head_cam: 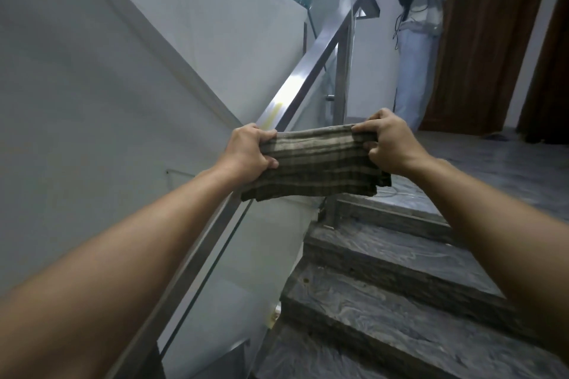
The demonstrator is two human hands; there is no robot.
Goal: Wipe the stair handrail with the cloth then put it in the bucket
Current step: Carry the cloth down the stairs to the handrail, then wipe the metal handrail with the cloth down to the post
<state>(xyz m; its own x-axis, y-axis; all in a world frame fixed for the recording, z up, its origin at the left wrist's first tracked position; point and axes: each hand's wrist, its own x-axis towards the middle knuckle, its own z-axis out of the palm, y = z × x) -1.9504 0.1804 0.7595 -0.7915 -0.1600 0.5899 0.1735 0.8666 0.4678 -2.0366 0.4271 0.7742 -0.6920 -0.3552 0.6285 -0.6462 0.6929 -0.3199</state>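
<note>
A brown and beige checked cloth is stretched flat between my two hands in mid-air. My left hand grips its left edge, right over the steel handrail. My right hand grips the right edge, out over the steps. The handrail is a square metal bar that slopes up from the lower left to a bend at the top landing. A yellowish smear shows on the rail just above my left hand. No bucket is in sight.
A glass panel hangs under the rail, with a steel post at the top step. Dark grey stone steps rise to the right. A person stands on the landing by a wooden door. A white wall is on the left.
</note>
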